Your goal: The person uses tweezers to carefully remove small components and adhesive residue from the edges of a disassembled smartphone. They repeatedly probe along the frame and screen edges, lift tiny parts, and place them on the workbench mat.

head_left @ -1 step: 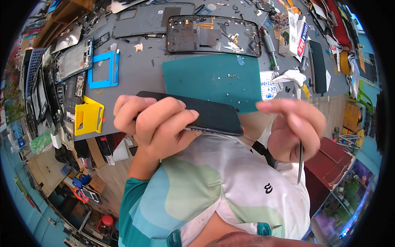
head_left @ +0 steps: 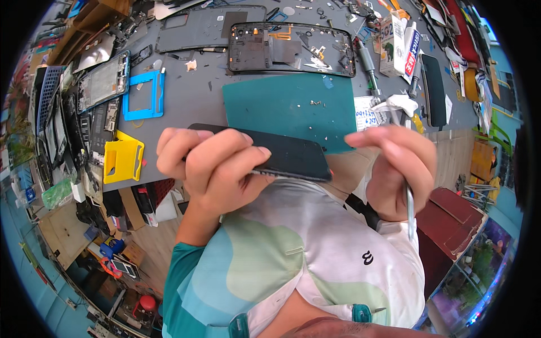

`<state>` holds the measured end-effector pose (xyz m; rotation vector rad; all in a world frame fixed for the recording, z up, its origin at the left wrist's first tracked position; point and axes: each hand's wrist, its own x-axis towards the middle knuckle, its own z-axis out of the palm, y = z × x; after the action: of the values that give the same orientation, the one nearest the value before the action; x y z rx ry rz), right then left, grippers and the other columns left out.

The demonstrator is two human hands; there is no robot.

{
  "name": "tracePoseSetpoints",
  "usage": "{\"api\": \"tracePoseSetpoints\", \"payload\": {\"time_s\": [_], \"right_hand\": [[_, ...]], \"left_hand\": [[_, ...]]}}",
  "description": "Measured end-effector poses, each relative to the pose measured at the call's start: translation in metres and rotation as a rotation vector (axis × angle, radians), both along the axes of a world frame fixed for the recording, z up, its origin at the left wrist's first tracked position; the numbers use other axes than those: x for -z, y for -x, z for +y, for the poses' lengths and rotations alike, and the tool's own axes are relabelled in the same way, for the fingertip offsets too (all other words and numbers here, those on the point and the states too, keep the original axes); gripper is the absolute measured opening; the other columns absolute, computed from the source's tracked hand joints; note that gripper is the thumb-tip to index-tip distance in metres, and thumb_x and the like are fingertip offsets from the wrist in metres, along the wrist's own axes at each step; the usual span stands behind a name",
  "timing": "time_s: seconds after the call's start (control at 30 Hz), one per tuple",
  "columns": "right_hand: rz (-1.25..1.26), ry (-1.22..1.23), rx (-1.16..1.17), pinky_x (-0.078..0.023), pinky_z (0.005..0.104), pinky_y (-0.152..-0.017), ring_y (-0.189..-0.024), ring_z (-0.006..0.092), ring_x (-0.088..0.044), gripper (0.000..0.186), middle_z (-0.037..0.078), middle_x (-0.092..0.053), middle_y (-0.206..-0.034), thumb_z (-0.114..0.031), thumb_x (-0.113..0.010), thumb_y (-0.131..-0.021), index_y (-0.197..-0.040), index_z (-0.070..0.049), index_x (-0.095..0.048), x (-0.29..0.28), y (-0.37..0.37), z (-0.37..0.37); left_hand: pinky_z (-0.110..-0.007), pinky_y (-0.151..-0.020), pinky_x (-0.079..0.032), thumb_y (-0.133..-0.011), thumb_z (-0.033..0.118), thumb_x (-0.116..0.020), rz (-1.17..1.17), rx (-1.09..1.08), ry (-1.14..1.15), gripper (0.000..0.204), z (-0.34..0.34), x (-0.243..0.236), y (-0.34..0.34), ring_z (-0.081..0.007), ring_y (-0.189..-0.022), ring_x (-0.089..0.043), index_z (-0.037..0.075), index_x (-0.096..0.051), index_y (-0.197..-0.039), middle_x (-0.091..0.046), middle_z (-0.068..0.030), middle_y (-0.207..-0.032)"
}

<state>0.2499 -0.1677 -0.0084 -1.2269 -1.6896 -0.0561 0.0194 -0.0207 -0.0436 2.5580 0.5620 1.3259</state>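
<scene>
My left hand [head_left: 211,169] grips a black phone [head_left: 296,158] tilted above the green mat [head_left: 287,107], fingers curled over its dark face. My right hand [head_left: 403,169] is just right of the phone, closed on a thin silver metal tool [head_left: 411,214] that hangs down from the fingers. Its index finger points toward the phone's right end, with a small gap. Tiny screws and bits lie on the mat. Behind it sits an open phone housing [head_left: 253,48] holding small parts.
Blue frame [head_left: 127,112], yellow stand [head_left: 121,160] and piled phone parts [head_left: 84,124] crowd the left. A metal screwdriver-like tool [head_left: 366,59], glue tube [head_left: 411,50], crumpled tissue [head_left: 397,104] and another black phone [head_left: 433,90] lie at the right. A maroon seat [head_left: 456,225] stands below the bench.
My right hand has shifted left and slightly up with the metal tool. My left hand and the phone have moved only a little.
</scene>
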Motion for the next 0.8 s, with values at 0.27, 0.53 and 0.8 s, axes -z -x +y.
{"api": "tracePoseSetpoints", "payload": {"time_s": [0.27,0.53,0.8], "right_hand": [[0.013,0.037,-0.055,-0.053,0.0349,-0.065,-0.079,0.0258,-0.065,0.053,0.016,-0.07,-0.105,-0.006,-0.09,-0.073,-0.123,0.001,-0.074,-0.003,0.008,0.017],[0.001,0.016,0.011,-0.055,0.036,-0.066,-0.08,0.0273,-0.069,0.036,0.013,-0.07,-0.102,0.0,-0.086,-0.078,-0.112,-0.001,-0.073,-0.003,0.01,0.01],[0.054,-0.016,0.013,-0.054,0.0325,-0.065,-0.077,0.0226,-0.068,0.037,0.013,-0.07,-0.104,-0.004,-0.084,-0.086,-0.12,-0.003,-0.07,0.004,-0.001,0.022]], "left_hand": [[-0.042,-0.095,-0.038,-0.076,0.038,-0.092,-0.058,-0.054,-0.042,0.037,-0.001,-0.007,-0.014,-0.0272,-0.107,-0.047,0.017,-0.071,-0.097,-0.062,-0.0023,-0.104],[-0.042,-0.096,-0.038,-0.076,0.028,-0.094,-0.084,-0.128,-0.002,0.036,-0.027,-0.014,-0.024,-0.0305,-0.11,-0.046,0.013,-0.069,-0.097,-0.064,-0.0034,-0.107],[-0.041,-0.09,-0.043,-0.075,0.024,-0.096,-0.216,-0.255,0.047,0.039,-0.035,-0.016,-0.04,-0.0312,-0.106,-0.054,0.008,-0.072,-0.101,-0.064,-0.0088,-0.108]]}}
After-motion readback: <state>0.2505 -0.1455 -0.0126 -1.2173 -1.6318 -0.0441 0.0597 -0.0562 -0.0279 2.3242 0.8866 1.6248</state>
